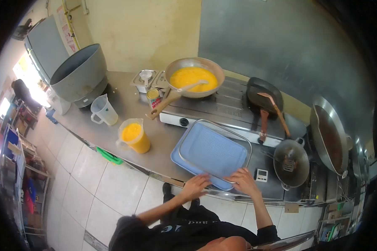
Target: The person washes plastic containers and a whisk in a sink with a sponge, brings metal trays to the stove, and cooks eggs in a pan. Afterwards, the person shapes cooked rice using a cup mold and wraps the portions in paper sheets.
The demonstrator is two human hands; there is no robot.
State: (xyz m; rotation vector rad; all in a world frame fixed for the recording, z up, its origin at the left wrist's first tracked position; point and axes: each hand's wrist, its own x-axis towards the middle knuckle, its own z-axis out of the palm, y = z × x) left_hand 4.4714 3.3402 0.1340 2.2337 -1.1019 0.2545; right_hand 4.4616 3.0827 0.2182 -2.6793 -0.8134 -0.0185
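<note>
A light-blue plastic tray (181, 162) lies on the steel counter before me, with a metal-rimmed wire mesh rack (213, 146) over it, set slightly askew. My left hand (196, 187) has its fingers closed at the rack's near left rim. At the near right corner, my right hand (243, 182) pinches the same metal rim. Left of the tray stands a clear measuring jug (140, 142) of yellow-orange liquid. A small white digital timer (262, 175) sits right of my right hand.
On the gas stove (228, 106), a wide pan (216, 88) holds yellow mixture and a ladle. Nearby are a dark square pan (273, 90) with a wooden spatula (276, 108), a small wok (299, 167), a large wok (331, 138), an opened can (153, 96) and an empty-looking jug (106, 109).
</note>
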